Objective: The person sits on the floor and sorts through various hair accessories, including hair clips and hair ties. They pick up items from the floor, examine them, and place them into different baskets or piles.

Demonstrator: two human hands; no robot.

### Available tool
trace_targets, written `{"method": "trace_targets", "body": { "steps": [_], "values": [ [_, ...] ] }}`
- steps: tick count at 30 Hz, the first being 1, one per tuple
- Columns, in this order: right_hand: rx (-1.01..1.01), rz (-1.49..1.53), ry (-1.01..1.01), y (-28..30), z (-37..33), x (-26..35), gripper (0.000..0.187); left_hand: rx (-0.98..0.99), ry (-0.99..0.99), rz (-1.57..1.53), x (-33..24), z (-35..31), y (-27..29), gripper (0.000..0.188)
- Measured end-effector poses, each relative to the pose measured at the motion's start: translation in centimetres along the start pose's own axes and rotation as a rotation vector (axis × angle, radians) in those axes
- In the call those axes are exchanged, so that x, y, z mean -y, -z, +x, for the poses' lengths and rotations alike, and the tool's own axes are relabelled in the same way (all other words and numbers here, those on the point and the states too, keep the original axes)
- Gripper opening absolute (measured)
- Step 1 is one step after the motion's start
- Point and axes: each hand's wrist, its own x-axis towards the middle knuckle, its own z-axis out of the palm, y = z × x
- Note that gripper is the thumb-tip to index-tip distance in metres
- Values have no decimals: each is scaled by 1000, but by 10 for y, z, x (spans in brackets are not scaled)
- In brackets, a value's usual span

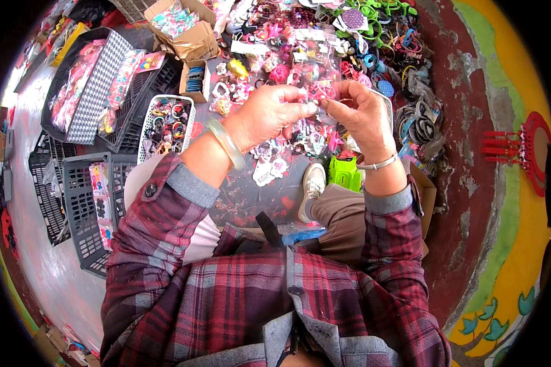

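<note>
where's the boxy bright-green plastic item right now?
The bright-green plastic item sits right of centre in the head view, just right of the white shoe and below the right hand.

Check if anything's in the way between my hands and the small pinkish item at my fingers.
Nothing visible is: your bare left hand and bare right hand both reach right up to the small pinkish item. The multicoloured pile of hair accessories shows behind them, not between. Exact contact is too small to tell.

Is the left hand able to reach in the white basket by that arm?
Probably yes: the white basket is open on top and nothing seems to block it. But the left hand seems busy pinching something small.
</note>
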Motion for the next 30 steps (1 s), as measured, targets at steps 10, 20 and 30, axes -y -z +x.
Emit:
{"method": "trace_targets", "body": {
  "steps": [10,20,30],
  "values": [
    [26,310,5,-7,2,-11,13,-5,83,-60,-7,-2,-2,32],
    [104,550,-84,-11,3,-13,13,39,143,-95,-1,1,8,33],
    [38,83,177,-15,5,-22,18,-82,-58,378,-5,4,15,27]
  ]
}}
